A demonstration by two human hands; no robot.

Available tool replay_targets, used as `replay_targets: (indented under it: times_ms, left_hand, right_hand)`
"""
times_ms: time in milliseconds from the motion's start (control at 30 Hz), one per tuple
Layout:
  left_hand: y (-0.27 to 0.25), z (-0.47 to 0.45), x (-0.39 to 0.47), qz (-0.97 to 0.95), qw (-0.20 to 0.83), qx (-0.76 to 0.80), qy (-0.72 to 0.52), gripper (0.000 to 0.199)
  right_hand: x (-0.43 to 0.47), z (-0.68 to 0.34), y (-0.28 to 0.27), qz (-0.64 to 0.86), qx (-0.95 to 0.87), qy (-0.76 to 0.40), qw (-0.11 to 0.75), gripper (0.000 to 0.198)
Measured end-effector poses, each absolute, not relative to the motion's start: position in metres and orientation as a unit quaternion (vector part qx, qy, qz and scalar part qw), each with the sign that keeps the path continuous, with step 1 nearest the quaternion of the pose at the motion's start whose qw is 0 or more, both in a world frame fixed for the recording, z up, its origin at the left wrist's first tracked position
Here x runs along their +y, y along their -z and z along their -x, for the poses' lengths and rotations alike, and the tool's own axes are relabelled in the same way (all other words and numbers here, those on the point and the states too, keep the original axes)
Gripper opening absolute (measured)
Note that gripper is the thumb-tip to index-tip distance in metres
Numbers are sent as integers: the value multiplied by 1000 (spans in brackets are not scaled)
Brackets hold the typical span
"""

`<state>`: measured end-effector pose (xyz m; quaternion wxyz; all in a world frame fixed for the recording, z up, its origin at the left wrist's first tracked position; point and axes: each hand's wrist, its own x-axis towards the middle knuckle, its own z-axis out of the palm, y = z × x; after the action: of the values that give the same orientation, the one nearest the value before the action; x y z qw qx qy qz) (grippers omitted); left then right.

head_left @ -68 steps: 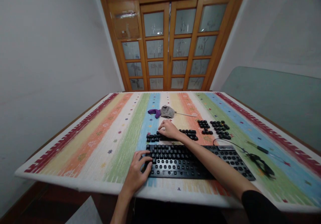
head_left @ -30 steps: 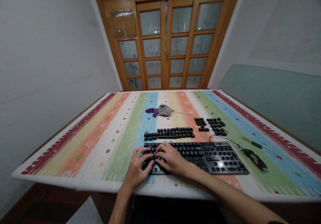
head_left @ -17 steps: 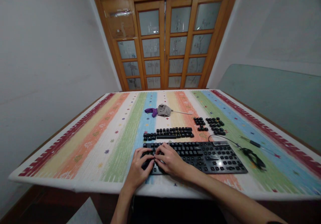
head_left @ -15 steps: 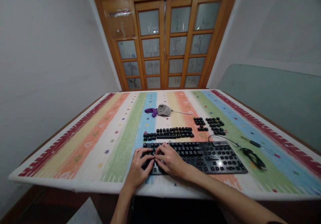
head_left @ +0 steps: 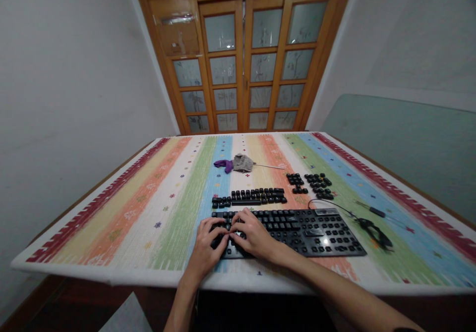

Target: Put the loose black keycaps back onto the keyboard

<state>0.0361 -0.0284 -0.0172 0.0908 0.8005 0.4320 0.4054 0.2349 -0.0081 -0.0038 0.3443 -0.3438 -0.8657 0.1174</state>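
Note:
A black keyboard (head_left: 316, 245) lies near the table's front edge. Its upper left rows carry keycaps, while its right part shows bare switches. Over its left end, my left hand (head_left: 208, 245) curls with thumb and fingers drawn together at the keys. My right hand (head_left: 255, 235) meets it there, its thumb and fingertips pinched beside the left thumb. Whatever lies between the fingertips is too small and covered to make out. Loose black keycaps (head_left: 258, 196) stand in rows just behind the keyboard. More loose keycaps (head_left: 319, 186) are grouped at the back right.
A grey and purple cloth (head_left: 242, 163) lies farther back, with a thin rod (head_left: 269, 166) beside it. On the right are a bundled black cable (head_left: 375, 234) and a dark-handled tool (head_left: 377, 212). The striped tablecloth (head_left: 111, 213) covers the table.
Both hands stay at the same spot on the keyboard's left end, with only slight finger shifts. The view has moved very slightly.

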Motion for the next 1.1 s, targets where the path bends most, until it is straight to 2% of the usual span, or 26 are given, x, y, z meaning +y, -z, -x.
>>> replay_targets:
  times_ms: [900,1100]
  left_hand:
    - [26,-33,-26,-796,70,447,-402,13]
    - [26,-33,-26,-798,79,449,-394,13]
  right_hand:
    - [-8,-233,2,393,-845,-121,341,3]
    - [-11,-231,2,420,-844,-131,307,3]
